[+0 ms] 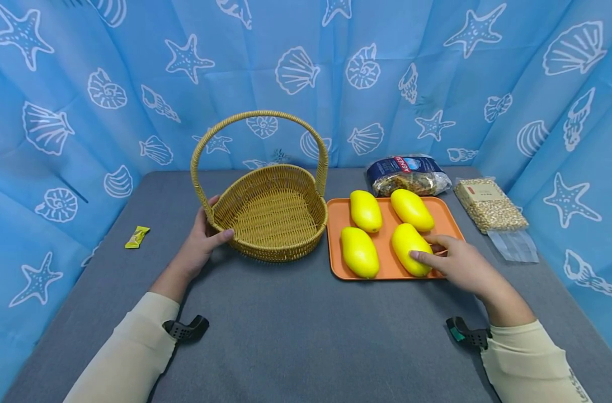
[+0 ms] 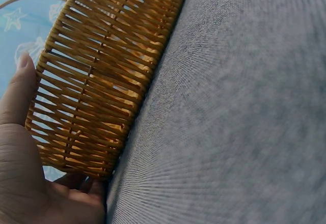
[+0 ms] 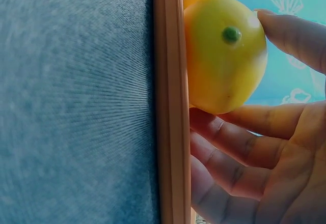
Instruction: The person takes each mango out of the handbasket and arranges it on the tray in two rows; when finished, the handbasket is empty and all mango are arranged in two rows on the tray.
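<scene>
A wicker basket [image 1: 281, 246] with a tall arched handle stands on the left half of the table, its woven floor showing. My left hand [image 1: 203, 242] grips its left side, thumb over the rim and fingers outside; in the left wrist view the thumb lies along the basket wall [image 2: 97, 76]. Several yellow mangoes lie on an orange tray [image 1: 337, 268] to the right of the basket. My right hand [image 1: 459, 262] holds the front right mango [image 1: 409, 246] between thumb and fingers. The right wrist view shows that mango's green stem end [image 3: 232, 34], low against the tray rim.
Behind the tray lies a blue AGNESI pasta bag [image 1: 406, 174]. A clear pack of pale grains [image 1: 492, 207] sits to the tray's right. Far left on the grey table [image 1: 306, 336] is a small yellow wrapped packet [image 1: 137, 237]. A blue seashell-print curtain [image 1: 326, 101] surrounds the table.
</scene>
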